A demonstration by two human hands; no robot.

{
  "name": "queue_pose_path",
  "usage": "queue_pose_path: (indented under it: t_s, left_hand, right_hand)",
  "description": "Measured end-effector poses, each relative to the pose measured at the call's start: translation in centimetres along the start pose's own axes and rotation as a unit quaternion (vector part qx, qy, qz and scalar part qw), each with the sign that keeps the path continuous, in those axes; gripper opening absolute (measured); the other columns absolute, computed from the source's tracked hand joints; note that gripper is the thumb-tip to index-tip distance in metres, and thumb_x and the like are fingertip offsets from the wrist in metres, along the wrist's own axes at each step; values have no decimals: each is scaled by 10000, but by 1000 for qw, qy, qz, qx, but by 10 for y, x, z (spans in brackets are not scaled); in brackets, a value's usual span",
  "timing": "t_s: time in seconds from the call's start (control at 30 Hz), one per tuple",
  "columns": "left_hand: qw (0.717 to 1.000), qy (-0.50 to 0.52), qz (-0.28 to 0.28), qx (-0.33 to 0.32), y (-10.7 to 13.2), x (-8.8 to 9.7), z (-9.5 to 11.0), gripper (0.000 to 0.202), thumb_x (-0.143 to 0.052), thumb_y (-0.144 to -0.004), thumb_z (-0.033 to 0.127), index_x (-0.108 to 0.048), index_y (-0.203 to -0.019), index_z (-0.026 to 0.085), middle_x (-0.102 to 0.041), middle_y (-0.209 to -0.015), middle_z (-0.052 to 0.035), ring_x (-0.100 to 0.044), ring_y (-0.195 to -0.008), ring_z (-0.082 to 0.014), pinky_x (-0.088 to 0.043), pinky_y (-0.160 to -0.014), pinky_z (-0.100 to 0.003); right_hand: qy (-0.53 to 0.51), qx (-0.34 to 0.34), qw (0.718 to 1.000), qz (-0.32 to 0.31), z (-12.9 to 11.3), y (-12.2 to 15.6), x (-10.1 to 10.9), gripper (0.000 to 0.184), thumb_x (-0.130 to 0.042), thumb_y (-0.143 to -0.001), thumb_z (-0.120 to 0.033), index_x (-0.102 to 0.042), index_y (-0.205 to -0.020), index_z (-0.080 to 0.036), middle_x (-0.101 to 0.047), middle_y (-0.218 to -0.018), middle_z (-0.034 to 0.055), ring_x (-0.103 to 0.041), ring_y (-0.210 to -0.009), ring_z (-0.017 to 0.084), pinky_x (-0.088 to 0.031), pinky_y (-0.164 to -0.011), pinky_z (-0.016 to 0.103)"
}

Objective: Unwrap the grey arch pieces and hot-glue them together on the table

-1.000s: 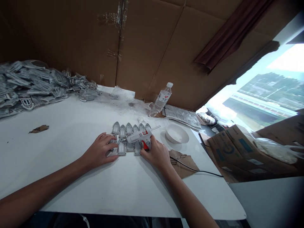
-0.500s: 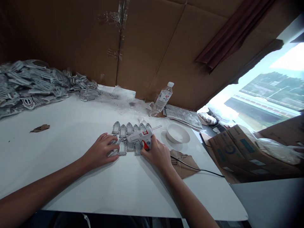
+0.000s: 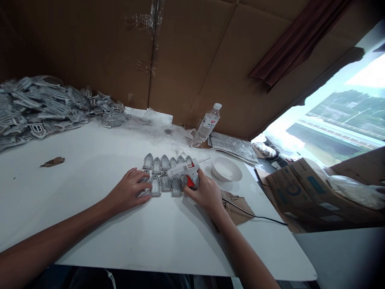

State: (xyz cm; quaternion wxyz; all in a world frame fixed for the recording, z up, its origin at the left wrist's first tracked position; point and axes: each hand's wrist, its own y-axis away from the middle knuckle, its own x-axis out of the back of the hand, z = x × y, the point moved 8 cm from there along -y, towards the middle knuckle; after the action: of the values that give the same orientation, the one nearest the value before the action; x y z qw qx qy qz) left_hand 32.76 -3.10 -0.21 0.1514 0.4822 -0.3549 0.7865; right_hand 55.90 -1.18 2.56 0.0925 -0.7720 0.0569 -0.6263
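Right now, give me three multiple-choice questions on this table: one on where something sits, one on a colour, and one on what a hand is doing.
1. On which side of the arched grey badges is the white bowl?
A) Left
B) Right
C) Under them

2. What colour is the trigger of the hot glue gun?
A) Red
B) Blue
C) Black

3. What is the left hand doing?
A) Gripping the bowl
B) Holding the glue gun
C) Resting its fingers on the badges

Answers:
1. B, the bowl sits to the right of the badges.
2. A, red shows below the gun's white body, in the right hand.
3. C, its fingers lie across the badges.
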Motion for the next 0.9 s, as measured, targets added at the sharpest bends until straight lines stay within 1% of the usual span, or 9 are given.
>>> queue_pose_path:
  t_s: [0.1,0.2,0.37,0.5,0.63,0.8,0.9]
  left_hand:
    - [1000,4,4,-1,0,1,0,163,-592,-856,319,-680,-972,245,-581,-1166,-67,-559,-1080,-208,-268,-1091,-484]
    - [1000,4,3,-2,0,1,0,170,-589,-859,322,-681,-975,240,-581,-1164,-72,-562,-1073,-208,-267,-1094,-482]
    - [1000,-1,-4,-1,0,1,1,180,-577,-867,332,-684,-979,241,-582,-1165,-75,-556,-1082,-216,-270,-1092,-486]
    - [1000,0,-3,1,-1,1,1,170,-577,-865,326,-686,-965,243,-586,-1165,-71,-562,-1077,-217,-271,-1092,-487]
    - [1000,0,-3,3,-1,1,1,165,-578,-865,319,-685,-963,242,-587,-1165,-68,-564,-1077,-212,-266,-1094,-484]
    - [1000,1,-6,4,0,0,0,173,-571,-870,326,-682,-975,246,-585,-1177,-66,-559,-1091,-214,-269,-1091,-487]
    - [1000,0,-10,3,0,0,0,178,-571,-869,329,-682,-981,245,-585,-1180,-67,-558,-1094,-219,-272,-1089,-492]
  right_hand:
    - [-21,-1,1000,4,4,-2,3,287,-554,-677,-418,-447,-830,-200,-585,-683,20,-526,-630,180,-243,-536,251]
    - [-20,10,1000,-4,5,-3,3,282,-558,-661,-400,-444,-822,-199,-564,-669,17,-505,-616,172,-241,-541,250]
    - [-4,58,997,-58,-3,-1,-5,248,-535,-663,-362,-415,-809,-202,-516,-623,-2,-453,-571,149,-190,-523,258]
    - [16,73,994,-84,-5,0,-9,214,-498,-692,-349,-391,-805,-203,-495,-612,-9,-428,-556,142,-162,-517,266]
    - [14,80,993,-82,-6,0,-9,213,-500,-697,-353,-385,-798,-204,-511,-638,-6,-434,-562,140,-167,-517,266]
    - [3,83,994,-73,-7,0,-7,283,-537,-695,-427,-417,-818,-202,-529,-628,-1,-470,-577,156,-181,-527,263]
    - [11,86,993,-74,-8,1,-7,298,-540,-701,-438,-438,-846,-198,-540,-629,2,-487,-584,165,-182,-529,262]
